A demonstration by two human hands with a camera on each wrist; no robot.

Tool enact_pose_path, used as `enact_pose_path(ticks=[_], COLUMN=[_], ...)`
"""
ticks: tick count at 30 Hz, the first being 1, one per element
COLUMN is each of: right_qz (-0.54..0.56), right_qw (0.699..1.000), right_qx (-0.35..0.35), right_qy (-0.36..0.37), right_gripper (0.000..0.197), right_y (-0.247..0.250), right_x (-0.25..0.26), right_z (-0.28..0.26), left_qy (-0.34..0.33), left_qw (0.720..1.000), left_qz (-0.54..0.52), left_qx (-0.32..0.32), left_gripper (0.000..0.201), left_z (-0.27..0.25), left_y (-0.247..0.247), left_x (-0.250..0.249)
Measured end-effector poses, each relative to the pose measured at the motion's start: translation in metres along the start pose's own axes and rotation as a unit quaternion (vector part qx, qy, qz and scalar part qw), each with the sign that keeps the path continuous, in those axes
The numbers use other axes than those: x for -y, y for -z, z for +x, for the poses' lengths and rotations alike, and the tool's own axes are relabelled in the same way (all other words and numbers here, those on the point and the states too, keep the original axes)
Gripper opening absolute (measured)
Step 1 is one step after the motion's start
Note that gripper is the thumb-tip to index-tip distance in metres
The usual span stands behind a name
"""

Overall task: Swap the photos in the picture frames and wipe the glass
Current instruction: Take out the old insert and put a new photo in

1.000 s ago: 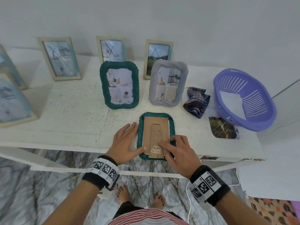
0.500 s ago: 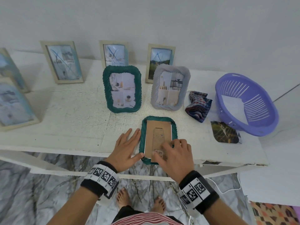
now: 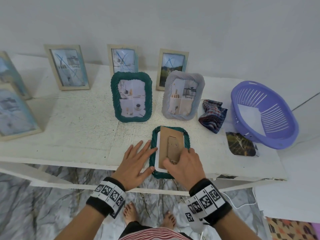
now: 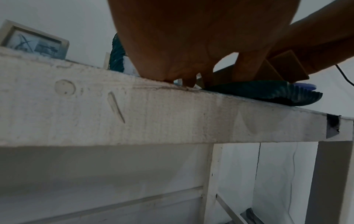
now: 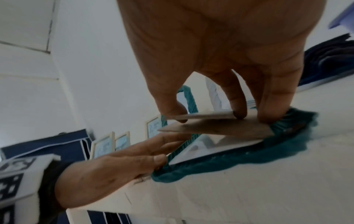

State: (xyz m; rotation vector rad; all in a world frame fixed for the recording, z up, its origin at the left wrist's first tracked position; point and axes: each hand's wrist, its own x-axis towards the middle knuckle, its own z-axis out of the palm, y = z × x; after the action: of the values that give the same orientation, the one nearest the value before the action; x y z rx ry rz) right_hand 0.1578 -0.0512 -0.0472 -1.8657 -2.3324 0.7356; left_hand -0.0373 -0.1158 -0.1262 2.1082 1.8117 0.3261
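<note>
A dark green picture frame [image 3: 186, 141] lies face down at the table's front edge. My right hand [image 3: 174, 160] pinches the near end of its brown cardboard backing [image 3: 171, 139] by the stand flap [image 5: 201, 116] and holds it tilted up off the frame. A white sheet [image 3: 158, 153], the photo's back, shows under the raised board. My left hand [image 3: 138, 156] lies flat on the table, fingertips and thumb against the frame's left rim. The left wrist view shows the frame [image 4: 268, 91] overhanging the table edge slightly. A folded checked cloth [image 3: 213, 116] lies to the right.
A green frame [image 3: 131, 97] and a grey frame [image 3: 182, 96] stand upright behind. Several wooden frames [image 3: 66, 66] with scribbled glass line the back and left. A loose photo [image 3: 240, 144] lies beside a purple basket [image 3: 277, 144]. The white table [image 3: 78, 127] ends just below my hands.
My right hand has curled onto the backing's near end and raised it, uncovering a white sheet along the left side. The left hand has stayed beside the frame.
</note>
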Motion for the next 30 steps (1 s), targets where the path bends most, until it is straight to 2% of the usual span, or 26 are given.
enact_pose_path(ticks=[8, 11, 14, 16, 18, 19, 21, 23, 27, 30], right_qz=[0.196, 0.295, 0.398, 0.419, 0.405, 0.375, 0.262, 0.145, 0.024, -0.022], right_qw=[0.98, 0.954, 0.915, 0.905, 0.91, 0.921, 0.958, 0.982, 0.995, 0.996], right_qx=[-0.002, -0.02, -0.029, -0.038, -0.057, -0.069, -0.081, -0.076, -0.056, -0.051], right_qy=[-0.031, -0.046, -0.055, -0.059, -0.071, -0.077, -0.086, -0.092, -0.078, -0.074], right_gripper=[0.039, 0.041, 0.024, 0.02, 0.024, 0.029, 0.039, 0.043, 0.048, 0.053], right_y=[0.007, 0.01, 0.022, 0.031, 0.038, 0.042, 0.047, 0.049, 0.038, 0.027], right_x=[-0.023, -0.031, -0.039, -0.052, -0.069, -0.078, -0.096, -0.108, -0.119, -0.116], right_z=[0.001, -0.004, -0.007, -0.008, -0.006, -0.005, -0.003, -0.002, 0.001, 0.005], left_qy=[-0.002, -0.001, -0.001, -0.002, -0.003, -0.003, -0.002, -0.001, 0.004, 0.004], left_qw=[1.0, 1.0, 0.999, 0.999, 0.999, 0.999, 0.999, 0.999, 0.998, 0.998], left_qz=[0.008, 0.003, -0.012, -0.019, -0.024, -0.025, -0.024, -0.024, -0.024, -0.024], left_qx=[-0.016, -0.024, -0.033, -0.037, -0.043, -0.044, -0.047, -0.049, -0.051, -0.053], left_gripper=[0.057, 0.057, 0.056, 0.055, 0.054, 0.054, 0.054, 0.055, 0.06, 0.061], left_z=[-0.001, -0.001, -0.001, -0.001, -0.002, -0.002, -0.002, -0.002, -0.001, -0.001], left_y=[-0.002, -0.003, -0.004, -0.004, -0.005, -0.005, -0.006, -0.007, -0.006, -0.007], left_x=[0.001, 0.001, 0.001, 0.001, 0.001, 0.001, 0.001, 0.001, 0.0, 0.0])
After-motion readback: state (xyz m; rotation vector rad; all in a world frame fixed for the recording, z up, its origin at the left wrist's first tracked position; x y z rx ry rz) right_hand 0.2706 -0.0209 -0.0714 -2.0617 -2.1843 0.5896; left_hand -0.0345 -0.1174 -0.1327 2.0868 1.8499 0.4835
